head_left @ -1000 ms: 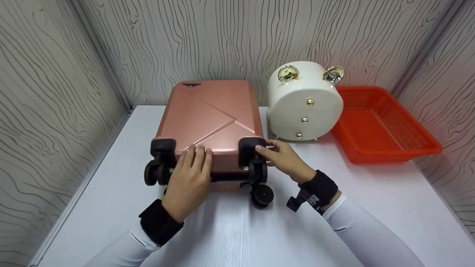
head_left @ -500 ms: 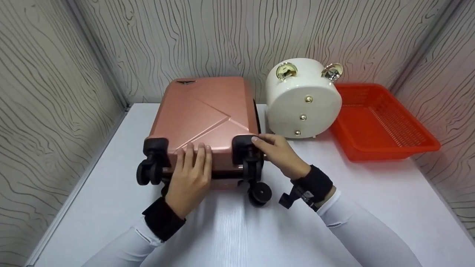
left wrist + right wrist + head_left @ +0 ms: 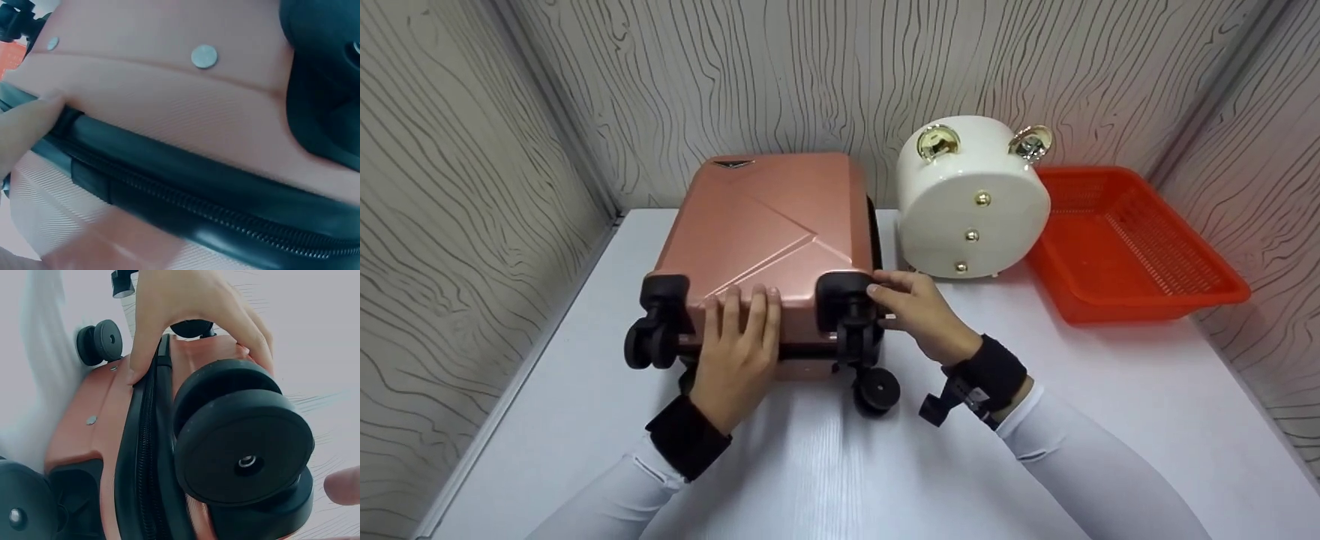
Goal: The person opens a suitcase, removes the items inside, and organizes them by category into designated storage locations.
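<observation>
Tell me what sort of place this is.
Probably a small booth set up for recording: wood-grain-patterned panels enclose a white table at the back and both sides, and black wristbands are being worn.

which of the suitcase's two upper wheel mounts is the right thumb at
The right upper mount on the suitcase: the right hand has its thumb at that corner. The left upper mount sits left of the left hand.

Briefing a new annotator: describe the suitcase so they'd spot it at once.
In the head view, on the white table, left of the round white box, lies the pink suitcase. Unlike that box and the red basket, it has black wheels on its near end.
</observation>
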Motion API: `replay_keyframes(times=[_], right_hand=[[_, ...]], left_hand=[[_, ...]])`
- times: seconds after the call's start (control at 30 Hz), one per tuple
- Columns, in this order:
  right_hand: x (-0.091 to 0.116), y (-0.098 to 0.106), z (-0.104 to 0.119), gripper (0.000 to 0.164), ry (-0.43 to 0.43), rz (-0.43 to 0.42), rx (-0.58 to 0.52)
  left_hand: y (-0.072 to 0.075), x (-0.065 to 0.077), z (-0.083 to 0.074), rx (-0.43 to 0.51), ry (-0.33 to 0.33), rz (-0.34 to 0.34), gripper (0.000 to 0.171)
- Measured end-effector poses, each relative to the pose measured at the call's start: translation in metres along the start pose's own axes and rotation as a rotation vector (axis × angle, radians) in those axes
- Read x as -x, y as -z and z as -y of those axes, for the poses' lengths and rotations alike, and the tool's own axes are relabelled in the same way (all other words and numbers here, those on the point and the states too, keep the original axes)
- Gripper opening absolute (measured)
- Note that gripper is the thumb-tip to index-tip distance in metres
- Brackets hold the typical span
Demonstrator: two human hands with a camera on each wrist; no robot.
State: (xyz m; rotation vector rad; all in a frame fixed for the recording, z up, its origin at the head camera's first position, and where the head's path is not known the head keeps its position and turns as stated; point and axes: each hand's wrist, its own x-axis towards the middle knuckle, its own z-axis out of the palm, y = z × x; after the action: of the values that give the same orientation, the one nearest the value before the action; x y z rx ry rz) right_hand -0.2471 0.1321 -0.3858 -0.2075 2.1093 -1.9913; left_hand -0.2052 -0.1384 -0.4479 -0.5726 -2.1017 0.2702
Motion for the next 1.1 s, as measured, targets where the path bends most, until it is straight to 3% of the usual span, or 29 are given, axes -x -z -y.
replay_keyframes(times=[0.1, 0.2, 0.3, 0.43, 0.53, 0.67, 0.9, 1.0, 1.1], right_hand=[[0.0, -0.002, -0.004, 0.056, 0.02, -0.015, 0.039], [0.002, -0.003, -0.009, 0.059, 0.058, -0.036, 0.149], [0.005, -0.002, -0.012, 0.057, 0.073, -0.066, 0.334], [0.008, 0.005, -0.017, 0.046, -0.031, -0.013, 0.448], [0.01, 0.008, -0.024, 0.053, -0.127, 0.095, 0.37], [0.016, 0.003, -0.03, 0.05, -0.167, 0.194, 0.162], [0.025, -0.007, -0.031, 0.042, -0.211, 0.22, -0.177], [0.027, -0.009, -0.029, 0.043, -0.2, 0.209, -0.167], [0.026, -0.01, -0.026, 0.047, -0.175, 0.186, -0.062]], left_hand=[[-0.002, 0.001, 0.0, 0.019, 0.012, -0.002, 0.082], [-0.003, 0.001, -0.001, 0.032, 0.01, -0.013, 0.102], [-0.005, 0.002, -0.001, 0.043, 0.008, -0.023, 0.102], [-0.003, 0.003, 0.001, 0.076, 0.012, -0.006, 0.103], [0.0, 0.006, 0.005, 0.096, 0.019, 0.015, 0.105], [0.004, 0.009, 0.01, 0.104, 0.033, 0.034, 0.108], [0.006, 0.011, 0.016, 0.137, 0.054, 0.05, 0.106], [0.006, 0.011, 0.018, 0.135, 0.053, 0.046, 0.102], [0.006, 0.01, 0.019, 0.136, 0.047, 0.029, 0.099]])
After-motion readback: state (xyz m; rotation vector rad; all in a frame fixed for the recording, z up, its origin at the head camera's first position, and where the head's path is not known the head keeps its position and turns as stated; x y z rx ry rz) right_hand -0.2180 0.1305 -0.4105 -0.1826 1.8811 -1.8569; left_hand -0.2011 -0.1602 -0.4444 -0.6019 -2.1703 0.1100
